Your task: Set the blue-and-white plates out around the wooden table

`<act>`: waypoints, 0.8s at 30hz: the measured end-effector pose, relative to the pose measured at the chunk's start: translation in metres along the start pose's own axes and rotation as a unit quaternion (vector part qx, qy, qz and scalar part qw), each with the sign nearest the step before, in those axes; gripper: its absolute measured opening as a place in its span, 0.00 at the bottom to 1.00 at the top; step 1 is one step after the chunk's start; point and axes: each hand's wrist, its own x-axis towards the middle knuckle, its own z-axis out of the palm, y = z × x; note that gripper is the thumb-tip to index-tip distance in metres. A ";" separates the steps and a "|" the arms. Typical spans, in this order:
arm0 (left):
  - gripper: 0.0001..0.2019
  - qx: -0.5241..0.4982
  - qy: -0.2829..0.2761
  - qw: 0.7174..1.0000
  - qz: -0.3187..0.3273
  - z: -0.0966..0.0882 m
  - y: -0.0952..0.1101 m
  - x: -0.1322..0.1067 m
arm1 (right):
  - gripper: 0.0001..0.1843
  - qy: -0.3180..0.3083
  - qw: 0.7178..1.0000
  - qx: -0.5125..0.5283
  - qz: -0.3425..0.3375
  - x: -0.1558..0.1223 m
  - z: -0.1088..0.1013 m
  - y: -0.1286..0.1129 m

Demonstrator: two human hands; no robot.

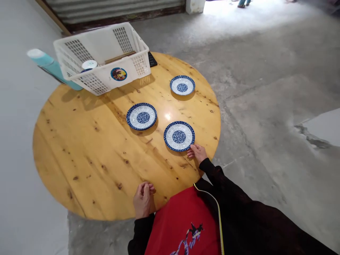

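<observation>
Three blue-and-white patterned plates lie apart on the round wooden table (98, 170). The nearest plate (179, 136) has my right hand (197, 152) at its lower right rim, thumb on the edge and fingers curled beneath. To its left is a second plate (143, 117). A third plate (182, 85) lies farther back on the right. By the front edge of the table rests my left hand (142, 199), its fingers curled in and nothing visible in them.
At the back left of the table stands a white plastic basket (106, 81), with a white-topped item (89, 64) and a brown strip (120, 56) inside. A light-blue bottle (53, 67) is left of it. Behind the basket lies a black flat object (152, 60). A person's feet (243, 4) show far off.
</observation>
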 end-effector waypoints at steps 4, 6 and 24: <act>0.20 0.004 -0.034 0.999 0.001 -0.020 0.000 0.024 | 0.12 0.030 0.999 0.023 0.011 -0.006 0.023 0.007; 0.20 0.006 -0.041 0.999 0.005 -0.028 -0.002 0.033 | 0.11 0.051 0.998 0.023 0.006 -0.008 0.028 0.010; 0.11 0.186 -0.004 0.957 0.223 -0.032 0.128 0.237 | 0.12 0.016 0.886 -0.340 -0.315 0.067 0.125 -0.073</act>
